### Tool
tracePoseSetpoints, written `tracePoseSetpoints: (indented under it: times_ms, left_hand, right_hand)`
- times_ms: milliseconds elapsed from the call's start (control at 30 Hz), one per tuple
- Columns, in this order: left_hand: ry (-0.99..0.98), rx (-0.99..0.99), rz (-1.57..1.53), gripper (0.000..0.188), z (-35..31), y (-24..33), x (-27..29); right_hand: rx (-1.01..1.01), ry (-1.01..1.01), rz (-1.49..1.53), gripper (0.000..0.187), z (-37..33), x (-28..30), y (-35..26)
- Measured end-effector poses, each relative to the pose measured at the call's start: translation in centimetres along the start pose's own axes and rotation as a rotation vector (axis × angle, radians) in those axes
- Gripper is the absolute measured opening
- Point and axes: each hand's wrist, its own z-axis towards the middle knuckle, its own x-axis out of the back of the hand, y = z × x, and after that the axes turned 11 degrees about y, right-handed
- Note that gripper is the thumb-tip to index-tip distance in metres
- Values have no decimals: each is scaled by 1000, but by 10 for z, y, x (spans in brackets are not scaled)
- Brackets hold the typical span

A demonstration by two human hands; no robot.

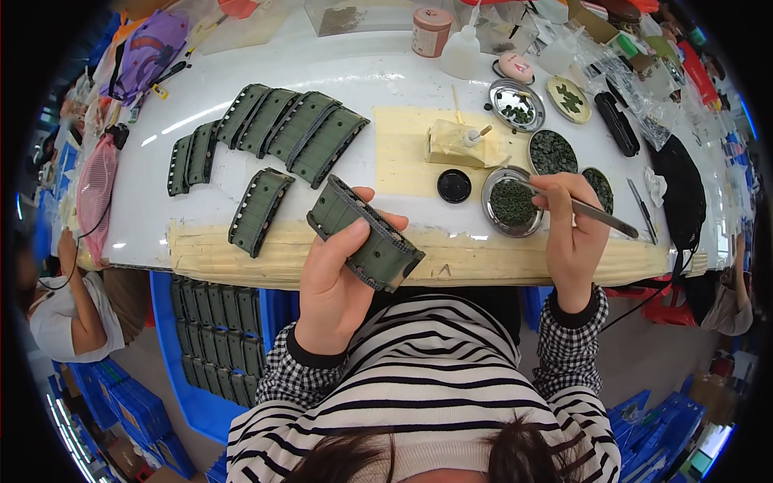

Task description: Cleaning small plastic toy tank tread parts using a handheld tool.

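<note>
In my left hand [330, 282] is a dark green, slightly curved panel [342, 221] with grey trimmed edges, tilted above the table's front edge. My right hand [573, 241] pinches metal tweezers [605, 216], their tips over the near side of a round metal dish [493, 224] of small dark green pieces [512, 203]. Whether the tips grip a piece is too small to tell. Beside the held panel, a single similar panel [260, 211] lies flat. Farther back, more of them rest in a group [314, 137], with a pair [193, 157] at its left.
A tape-covered block [451, 145] stands left of the dish, behind a black round lid [454, 186]. More dishes of green parts [552, 153] sit at the right. Below the table, a blue crate [173, 346] holds rows of panels. A white squeeze bottle [461, 55] stands at the back.
</note>
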Motion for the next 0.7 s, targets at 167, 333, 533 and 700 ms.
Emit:
tracePoseSetpoints:
  times_ms: [167,333,533,700]
  left_hand:
    - [97,27,105,39,-1,-4,-16]
    - [79,-4,253,62,-2,-1,-13]
    - [14,-139,313,70,-5,-4,-21]
    - [4,-82,323,37,-5,-5,-17]
  right_hand:
    - [47,-53,-199,15,8,-4,11]
    - [87,-60,-231,13,9,-10,16]
    - [123,-71,-252,13,10,-10,18]
    - [113,-45,-228,12,9,-10,15]
